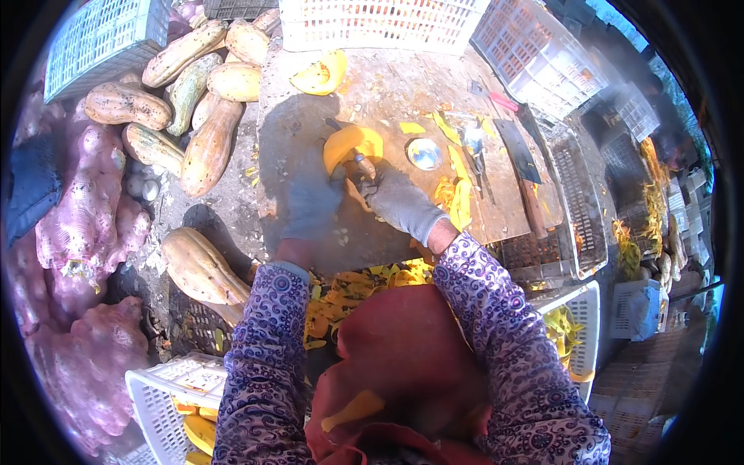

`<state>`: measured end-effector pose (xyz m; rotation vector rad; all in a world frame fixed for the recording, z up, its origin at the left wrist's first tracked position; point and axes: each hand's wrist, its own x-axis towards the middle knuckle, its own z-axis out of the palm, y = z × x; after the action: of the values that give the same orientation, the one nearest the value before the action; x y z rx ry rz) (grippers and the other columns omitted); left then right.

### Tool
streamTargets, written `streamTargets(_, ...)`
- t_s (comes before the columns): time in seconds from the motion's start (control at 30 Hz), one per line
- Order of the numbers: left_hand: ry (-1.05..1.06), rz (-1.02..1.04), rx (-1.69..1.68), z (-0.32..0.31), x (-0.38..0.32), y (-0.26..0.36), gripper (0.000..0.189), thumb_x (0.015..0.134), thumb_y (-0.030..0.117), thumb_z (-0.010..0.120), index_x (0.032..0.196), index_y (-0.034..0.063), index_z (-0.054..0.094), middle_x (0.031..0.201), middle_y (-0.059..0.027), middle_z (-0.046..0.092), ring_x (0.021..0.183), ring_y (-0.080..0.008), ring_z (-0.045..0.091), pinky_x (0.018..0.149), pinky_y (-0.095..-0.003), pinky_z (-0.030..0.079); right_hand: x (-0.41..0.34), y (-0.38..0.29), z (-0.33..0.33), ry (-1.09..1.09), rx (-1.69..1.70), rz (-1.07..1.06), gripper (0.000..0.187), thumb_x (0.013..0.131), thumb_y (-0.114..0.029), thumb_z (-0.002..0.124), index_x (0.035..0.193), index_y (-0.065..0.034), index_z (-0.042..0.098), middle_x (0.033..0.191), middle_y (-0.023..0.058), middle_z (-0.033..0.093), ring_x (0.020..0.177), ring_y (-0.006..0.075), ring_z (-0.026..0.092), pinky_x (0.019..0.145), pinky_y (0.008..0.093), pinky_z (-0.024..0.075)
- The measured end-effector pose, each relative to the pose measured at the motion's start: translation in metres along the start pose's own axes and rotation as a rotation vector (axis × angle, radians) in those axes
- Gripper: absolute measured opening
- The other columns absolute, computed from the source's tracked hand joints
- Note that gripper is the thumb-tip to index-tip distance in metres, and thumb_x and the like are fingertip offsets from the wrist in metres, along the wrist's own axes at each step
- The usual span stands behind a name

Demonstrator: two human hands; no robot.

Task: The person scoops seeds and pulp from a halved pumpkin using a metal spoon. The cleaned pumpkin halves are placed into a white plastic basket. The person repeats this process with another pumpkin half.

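My left hand [314,200], in a grey work glove and smeared by a haze in the view, steadies a peeled yellow-orange squash piece [353,144] over the wooden board [372,238]. In my gloved right hand [395,195] is a tool with a wooden handle [365,167] and metal collar, pressed against the squash. Its working end is hidden in the flesh. Right of the hands lie a round shiny metal dish [425,154] and strips of squash peel [461,203]. Another cut squash piece [319,72] rests at the board's far left.
A cleaver [517,151], a pink-handled knife [503,101] and a peeler [474,142] lie on the board's right side. Several whole squashes [212,145] and pink net sacks [81,203] are at left. White plastic crates [383,23] stand around; peelings [349,296] lie below the board's near edge.
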<state>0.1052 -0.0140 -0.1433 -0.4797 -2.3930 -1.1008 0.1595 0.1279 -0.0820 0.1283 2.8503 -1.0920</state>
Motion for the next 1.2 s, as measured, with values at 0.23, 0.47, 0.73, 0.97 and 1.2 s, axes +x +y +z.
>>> streamTargets(0.23,-0.007,-0.071,0.005,0.006,-0.003,-0.007,0.044,0.085,0.034,0.059,0.108,-0.0027,0.054,0.096,-0.0279,0.059,0.087,-0.044,0.059,0.073,-0.0488,0.047,0.012,-0.005,0.001,-0.085,-0.131,0.03,0.047,0.093,-0.038,0.042,0.095,0.0043,0.062,0.087,0.0267,0.063,0.084,0.0422,0.061,0.077,0.0466,0.0464)
streamTargets(0.47,-0.074,-0.359,-0.011,0.002,0.005,-0.004,0.046,0.085,0.03,0.058,0.119,0.0,0.049,0.094,-0.0292,0.061,0.086,-0.0474,0.059,0.076,-0.0518,0.048,-0.049,0.01,0.002,0.0,-0.185,-0.012,0.042,0.089,-0.034,0.052,0.116,-0.0013,0.054,0.108,0.025,0.059,0.101,0.0399,0.057,0.087,0.0443,0.0459)
streamTargets(0.73,0.046,-0.386,-0.239,-0.011,0.001,0.004,0.04,0.091,0.026,0.055,0.119,-0.0022,0.051,0.093,-0.0241,0.064,0.085,-0.0376,0.064,0.073,-0.0435,0.049,-0.047,0.037,0.01,0.015,0.245,0.012,0.046,0.089,-0.035,0.053,0.122,-0.0018,0.049,0.11,0.0241,0.059,0.105,0.0386,0.057,0.087,0.0421,0.0461)
streamTargets(0.97,0.287,-0.445,-0.806,-0.006,0.002,-0.023,0.033,0.091,0.017,0.055,0.118,-0.0022,0.053,0.1,-0.0103,0.065,0.088,-0.0195,0.062,0.075,-0.0316,0.049,-0.041,0.055,0.028,0.164,0.081,0.062,0.052,0.089,-0.046,0.052,0.115,-0.0012,0.054,0.106,0.0262,0.061,0.102,0.0417,0.058,0.086,0.0452,0.0462)
streamTargets(1.2,0.392,-0.567,-0.974,-0.007,0.004,-0.035,0.033,0.086,0.014,0.057,0.114,-0.003,0.054,0.101,-0.0121,0.063,0.089,-0.0199,0.059,0.076,-0.0319,0.047,-0.028,0.086,0.038,0.21,0.138,-0.137,0.04,0.089,-0.04,0.054,0.107,-0.0038,0.059,0.095,0.0218,0.065,0.088,0.0333,0.064,0.071,0.0385,0.0499)
